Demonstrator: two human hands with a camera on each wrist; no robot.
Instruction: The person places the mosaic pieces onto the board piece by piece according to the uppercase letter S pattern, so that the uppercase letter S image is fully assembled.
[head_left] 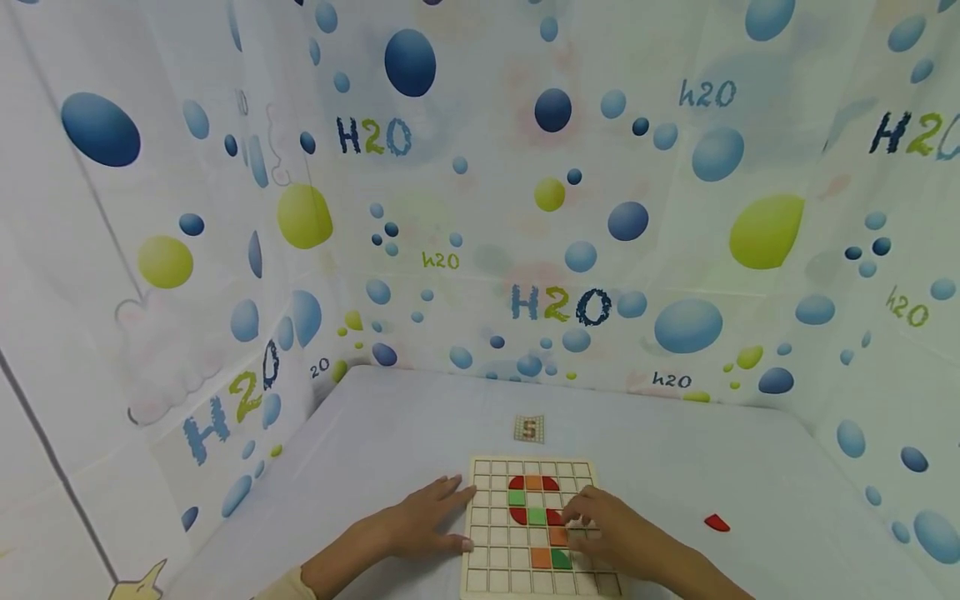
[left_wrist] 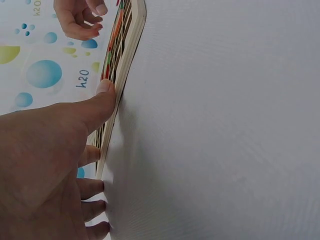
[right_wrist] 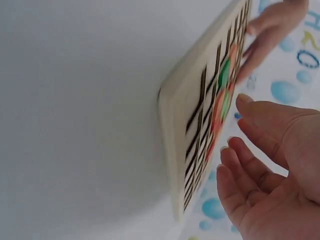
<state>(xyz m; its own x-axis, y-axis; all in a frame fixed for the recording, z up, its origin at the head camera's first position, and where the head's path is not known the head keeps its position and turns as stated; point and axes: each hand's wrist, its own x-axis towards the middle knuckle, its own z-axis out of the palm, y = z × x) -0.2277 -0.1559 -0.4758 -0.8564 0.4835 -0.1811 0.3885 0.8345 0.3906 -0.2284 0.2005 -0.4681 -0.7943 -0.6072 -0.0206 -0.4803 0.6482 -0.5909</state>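
A square wooden grid board [head_left: 491,532] lies on the white table, with red, orange and green tiles set in its cells in a curving figure. The left hand [head_left: 423,521] touches the board's left edge, fingers spread and thumb on the rim [left_wrist: 131,47]. Over the board's right half hovers the right hand [head_left: 618,533], its fingers bent loosely and apart from the thumb. Nothing shows between them in the right wrist view, where the hand [right_wrist: 280,165] is just off the board's surface. Some cells beneath that hand are hidden in the head view.
A loose red piece [head_left: 717,522] rests on the table right of the board. Behind the board lies a small card [head_left: 529,429] with a brown figure on a grid. White curtains [head_left: 480,208] printed with bubbles and H2O lettering stand around the table.
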